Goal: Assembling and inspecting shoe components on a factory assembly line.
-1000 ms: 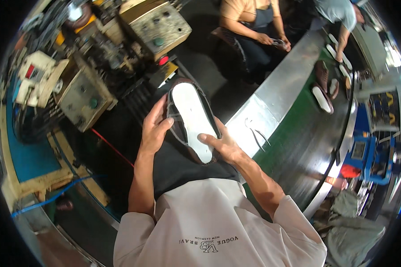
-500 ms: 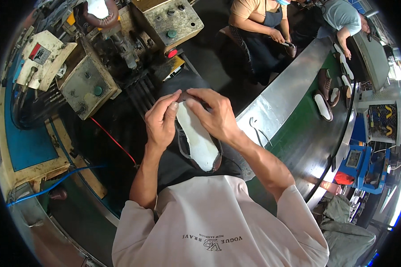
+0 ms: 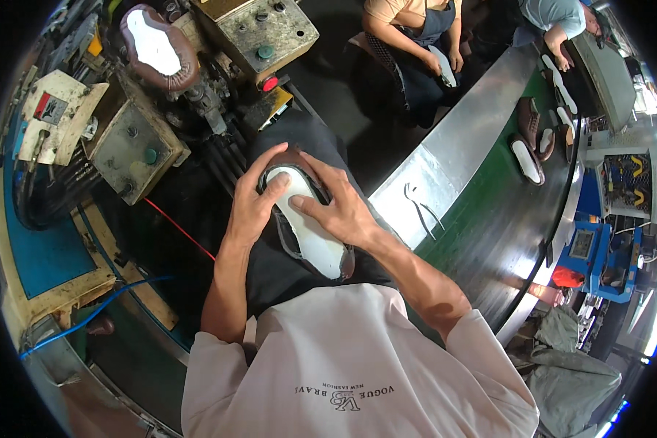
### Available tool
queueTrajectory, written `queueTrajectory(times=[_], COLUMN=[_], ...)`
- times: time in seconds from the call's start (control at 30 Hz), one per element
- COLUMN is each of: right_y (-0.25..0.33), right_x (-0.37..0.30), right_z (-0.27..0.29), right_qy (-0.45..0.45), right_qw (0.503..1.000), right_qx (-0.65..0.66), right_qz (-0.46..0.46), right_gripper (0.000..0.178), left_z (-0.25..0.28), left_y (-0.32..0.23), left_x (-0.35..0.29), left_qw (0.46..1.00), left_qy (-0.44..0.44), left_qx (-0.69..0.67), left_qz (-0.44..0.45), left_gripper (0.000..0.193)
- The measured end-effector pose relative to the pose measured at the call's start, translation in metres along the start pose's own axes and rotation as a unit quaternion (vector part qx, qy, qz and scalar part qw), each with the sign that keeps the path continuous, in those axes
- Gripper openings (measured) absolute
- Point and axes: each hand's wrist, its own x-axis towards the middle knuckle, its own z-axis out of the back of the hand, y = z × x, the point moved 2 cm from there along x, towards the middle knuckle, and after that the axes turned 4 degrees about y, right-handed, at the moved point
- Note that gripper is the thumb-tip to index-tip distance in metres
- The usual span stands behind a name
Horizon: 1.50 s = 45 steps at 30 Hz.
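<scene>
Across my lap lies a brown shoe upper with its underside up, showing a white insole board. My left hand wraps round its far left edge, the thumb pressed on the white board. From the right, my right hand grips the other side of the far end, its thumb also lying on the board. The fingers of both hands curl down past the rim, partly hidden. The near end of the shoe rests by my shirt hem.
A machine at the far left holds another brown shoe upper, beside control boxes. Pincers lie on the metal ledge at right. Several shoes, including a brown shoe, sit on the green conveyor. A co-worker sits beyond, holding a shoe.
Both thumbs have shifted from the far tip onto the white board. The shoe on the machine has come further into view. The co-worker's shoe now shows its pale underside.
</scene>
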Motion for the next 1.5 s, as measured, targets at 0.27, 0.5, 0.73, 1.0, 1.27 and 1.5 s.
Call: queueTrajectory(times=[0.27, 0.5, 0.73, 1.0, 1.27, 1.5], right_y=[-0.009, -0.035, -0.016, -0.016, -0.071, -0.100], right_x=[-0.002, -0.001, 0.029, 0.028, 0.034, 0.027], right_z=[-0.013, 0.027, 0.052, 0.027, 0.043, 0.030], right_qy=[-0.095, 0.092, 0.182, 0.052, 0.087, 0.085], right_qw=[0.990, 0.966, 0.976, 0.997, 0.971, 0.949], right_qx=[-0.014, 0.235, 0.077, -0.013, 0.217, 0.295], right_qz=[0.106, 0.053, 0.091, 0.049, -0.047, -0.070], right_gripper=[0.081, 0.093, 0.100, 0.083, 0.073, 0.073], left_z=[-0.010, 0.001, -0.004, -0.018, -0.038, -0.074], left_y=[0.013, 0.029, 0.032, 0.035, 0.061, 0.081], left_x=[0.003, 0.007, 0.010, 0.019, 0.026, 0.008], left_qw=[0.993, 0.990, 0.983, 0.993, 0.933, 0.951], left_qy=[-0.072, -0.005, 0.042, 0.008, 0.008, -0.049], left_qx=[0.048, -0.103, -0.162, -0.110, -0.352, -0.291], left_qz=[-0.086, -0.101, -0.081, -0.037, 0.074, 0.096], left_gripper=[0.047, 0.053, 0.061, 0.048, 0.056, 0.056])
